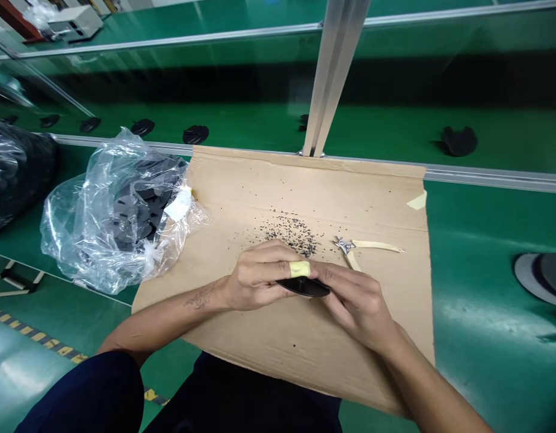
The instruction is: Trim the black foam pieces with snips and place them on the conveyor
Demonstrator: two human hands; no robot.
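Between the left hand (260, 273) and the right hand (357, 300) sits a thin black piece (305, 290), its edges pinched in the fingers of both. Work on it looks under way; how much is done cannot be told. Left of the left hand, a clear bag (97, 198) holds many dark pieces, while others (195, 134) lie spaced out beyond the hands, whether finished or not is unclear. Black specks (291, 231) and pliers (345, 245) lie just past the fingers on cardboard (260, 349).
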